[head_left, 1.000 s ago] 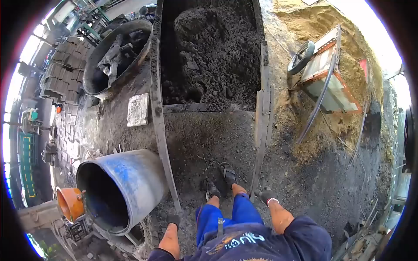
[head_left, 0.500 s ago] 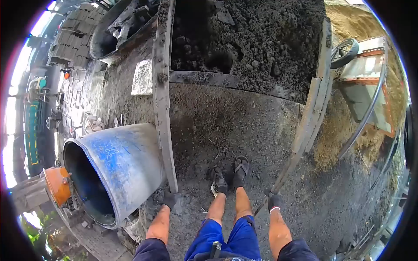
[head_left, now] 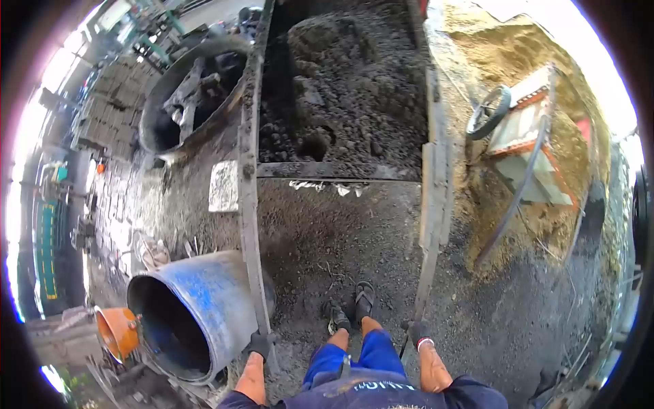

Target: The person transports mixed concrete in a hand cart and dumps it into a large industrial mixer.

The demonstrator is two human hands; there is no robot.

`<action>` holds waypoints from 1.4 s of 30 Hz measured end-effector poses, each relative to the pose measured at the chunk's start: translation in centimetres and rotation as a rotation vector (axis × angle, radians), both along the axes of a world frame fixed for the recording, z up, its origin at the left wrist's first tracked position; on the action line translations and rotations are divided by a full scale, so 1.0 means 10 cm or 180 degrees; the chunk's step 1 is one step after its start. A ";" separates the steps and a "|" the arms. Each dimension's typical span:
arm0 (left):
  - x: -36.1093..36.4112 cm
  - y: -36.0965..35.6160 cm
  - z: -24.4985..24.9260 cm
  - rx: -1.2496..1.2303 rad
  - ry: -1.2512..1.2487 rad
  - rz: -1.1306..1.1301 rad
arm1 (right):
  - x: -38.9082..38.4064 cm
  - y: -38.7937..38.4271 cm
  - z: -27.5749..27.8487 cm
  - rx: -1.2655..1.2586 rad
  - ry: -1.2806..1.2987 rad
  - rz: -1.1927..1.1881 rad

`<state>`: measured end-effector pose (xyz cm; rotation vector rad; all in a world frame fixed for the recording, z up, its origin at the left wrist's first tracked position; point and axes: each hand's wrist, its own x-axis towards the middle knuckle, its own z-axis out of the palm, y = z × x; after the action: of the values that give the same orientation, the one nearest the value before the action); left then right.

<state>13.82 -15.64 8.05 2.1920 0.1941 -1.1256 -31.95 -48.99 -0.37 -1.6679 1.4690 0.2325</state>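
Note:
I stand between the two long handles of a big cart loaded with dark wet soil (head_left: 347, 88). My left hand (head_left: 259, 344), in a dark glove, grips the end of the left handle (head_left: 248, 204). The right hand (head_left: 417, 331), gloved too, grips the end of the right handle (head_left: 429, 218). My sandalled feet (head_left: 351, 310) rest on dark ground between the handles.
A blue drum (head_left: 197, 310) lies on its side just left of the left handle, an orange bucket (head_left: 117, 330) beside it. A round mixer pan (head_left: 184, 95) sits at the upper left. An overturned wheelbarrow (head_left: 524, 143) lies on a sand heap at the right.
The cart's load has shifted back up and away in view as my head rose. Both hands have kept their grip on the handles.

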 end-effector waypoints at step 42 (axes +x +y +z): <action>-0.05 -4.97 2.00 -0.0236 0.0697 0.0454 | 1.18 -5.98 2.49 -0.0798 0.0219 0.0753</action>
<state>13.35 -65.33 28.00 1.9556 0.3908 -1.2696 -20.20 -108.81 24.51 -2.0580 1.3942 0.2446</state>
